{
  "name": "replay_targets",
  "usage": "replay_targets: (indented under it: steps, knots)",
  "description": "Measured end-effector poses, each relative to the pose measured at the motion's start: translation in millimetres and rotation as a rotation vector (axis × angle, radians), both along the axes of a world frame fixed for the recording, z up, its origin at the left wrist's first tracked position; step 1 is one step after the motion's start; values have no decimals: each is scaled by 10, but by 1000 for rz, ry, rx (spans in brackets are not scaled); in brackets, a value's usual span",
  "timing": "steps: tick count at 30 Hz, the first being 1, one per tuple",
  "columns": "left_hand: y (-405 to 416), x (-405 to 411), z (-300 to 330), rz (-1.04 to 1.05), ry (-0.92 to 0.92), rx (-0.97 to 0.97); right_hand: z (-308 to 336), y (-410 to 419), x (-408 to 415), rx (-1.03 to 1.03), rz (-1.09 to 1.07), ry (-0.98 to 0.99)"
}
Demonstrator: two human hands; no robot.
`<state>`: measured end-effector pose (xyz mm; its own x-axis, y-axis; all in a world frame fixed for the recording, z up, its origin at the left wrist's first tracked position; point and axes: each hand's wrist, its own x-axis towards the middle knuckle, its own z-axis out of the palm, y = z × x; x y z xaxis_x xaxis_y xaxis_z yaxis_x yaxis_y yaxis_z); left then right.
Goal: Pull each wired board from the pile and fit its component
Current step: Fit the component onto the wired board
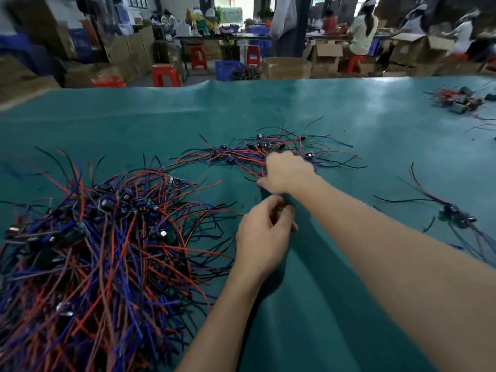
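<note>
We work at a teal mat [335, 111] that covers the whole table. Our big pile [88, 237] of wired boards lies at our left, a thick tangle of red, blue and black leads with small dark boards showing through near its top. Farther out, past the middle of the mat, lies a thinner heap [257, 151] of boards with their leads spread flat.

Our right hand [287, 170] is stretched forward onto the near edge of that heap, knuckles up, fingers bent down among the leads with the thumb stuck out to the left. We cannot tell whether it has hold of a lead or a board, since the fingers hide what is under them.

Our left hand [264, 234] hangs over the mat just beside the pile's right edge, nearer to us than the right hand and almost under its thumb. Its fingers are curled toward the thumb as if pinching something small, but blur keeps us from telling what, or whether anything is there at all.

At our right a single board [456, 213] lies apart with long leads trailing. A cluster [456, 99] of dark parts and red leads sits at the far right of the mat. Beyond the table we see red stools [166, 75], cardboard boxes and other people seated at benches.
</note>
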<state>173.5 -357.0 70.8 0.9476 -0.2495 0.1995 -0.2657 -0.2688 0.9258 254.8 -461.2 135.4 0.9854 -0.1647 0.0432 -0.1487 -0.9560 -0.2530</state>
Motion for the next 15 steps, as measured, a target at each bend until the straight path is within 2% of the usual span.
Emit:
replay_targets:
  steps: [1,2,3,5,9,12,15]
  knots:
    - [4,7,0,20,-9,9,-76,-79,11,-67,-103,15]
    - [8,13,-5,36,-9,8,-197,-204,-13,20,-150,62]
    - [14,19,-8,50,-6,0,-204,-170,-24,86,-108,47]
    - [17,18,-17,78,-4,-14,-163,-126,14,122,-67,-45]
    - [4,33,-32,93,-11,23,22,-523,-264,357,-186,-218]
    - [-4,35,-24,78,-2,21,85,-553,-652,672,-176,-306]
    - [-12,22,-5,62,45,-22,10,-532,-1022,938,-99,-198]
